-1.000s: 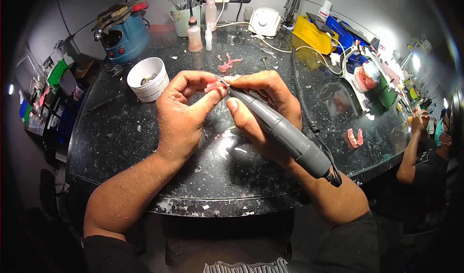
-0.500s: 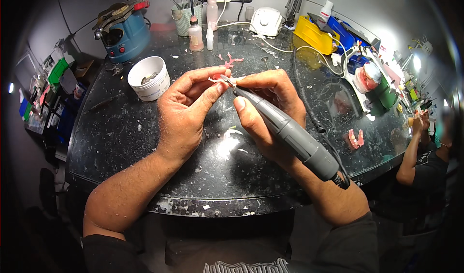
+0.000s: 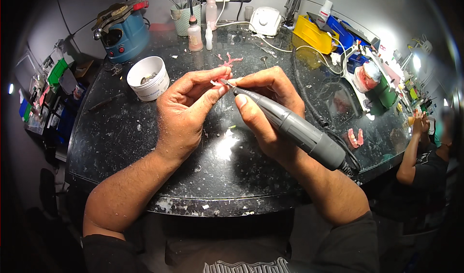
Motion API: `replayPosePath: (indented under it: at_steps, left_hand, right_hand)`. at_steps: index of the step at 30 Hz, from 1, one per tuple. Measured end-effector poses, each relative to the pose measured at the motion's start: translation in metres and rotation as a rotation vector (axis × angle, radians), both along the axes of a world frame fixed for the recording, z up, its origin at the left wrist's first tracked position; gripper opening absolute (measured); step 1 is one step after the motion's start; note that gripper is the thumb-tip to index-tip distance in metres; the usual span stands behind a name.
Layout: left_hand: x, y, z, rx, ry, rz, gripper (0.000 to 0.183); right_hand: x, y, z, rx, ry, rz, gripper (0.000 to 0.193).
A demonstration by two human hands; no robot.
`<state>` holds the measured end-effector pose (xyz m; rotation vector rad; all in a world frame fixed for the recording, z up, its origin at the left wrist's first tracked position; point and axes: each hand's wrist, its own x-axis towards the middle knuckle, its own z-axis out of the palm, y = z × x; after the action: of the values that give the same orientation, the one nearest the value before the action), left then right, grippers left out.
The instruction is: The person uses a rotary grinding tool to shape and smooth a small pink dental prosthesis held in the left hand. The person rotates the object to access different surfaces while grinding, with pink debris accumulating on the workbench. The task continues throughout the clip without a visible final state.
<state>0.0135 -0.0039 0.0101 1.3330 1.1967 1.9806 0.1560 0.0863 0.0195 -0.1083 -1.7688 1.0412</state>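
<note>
Between the thumb and fingers of my left hand (image 3: 182, 109), closed in a pinch, is a small pink and whitish denture piece (image 3: 217, 83), mostly hidden by the fingers. My right hand (image 3: 270, 96) grips a dark grey rotary handpiece (image 3: 295, 128) like a pen. Its thin metal tip (image 3: 226, 82) meets the piece or lies right by it; I cannot tell exactly. Both hands hover close together over the middle of the bench. Just beyond the left fingertips lies a branched pink piece (image 3: 230, 60).
A white tub (image 3: 149, 83) with small bits inside stands left of my hands. Another pink denture (image 3: 355, 137) lies at the right. The handpiece's coiled cord (image 3: 309, 101) runs along the dark speckled bench (image 3: 121, 152). Bottles (image 3: 195, 36) and a blue machine (image 3: 126, 38) stand behind.
The handpiece's rear end has swung up and to the right, so it lies flatter. Its cord moved along. My left hand has barely shifted and still pinches the denture piece.
</note>
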Motion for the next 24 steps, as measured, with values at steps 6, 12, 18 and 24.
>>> replayPosePath:
  at_steps: [6,12,18,24]
  left_hand:
    - [-0.0001,0.0013,0.0000,0.026,-0.042,-0.024,0.025]
    - [-0.0005,-0.0001,0.0009,-0.024,-0.023,0.025,0.023]
    - [-0.0036,-0.0004,-0.0014,-0.024,-0.022,0.041,0.021]
    - [-0.0018,-0.0006,-0.0002,-0.051,-0.001,0.066,0.018]
  right_hand:
    - [-0.0030,0.0013,-0.0042,0.063,0.031,0.024,0.021]
    - [-0.0020,0.0028,-0.0050,0.068,-0.019,-0.027,0.023]
    - [-0.0055,0.0023,-0.0063,0.133,0.029,-0.002,0.026]
    - [-0.0032,0.0050,-0.0052,0.140,-0.002,-0.036,0.027]
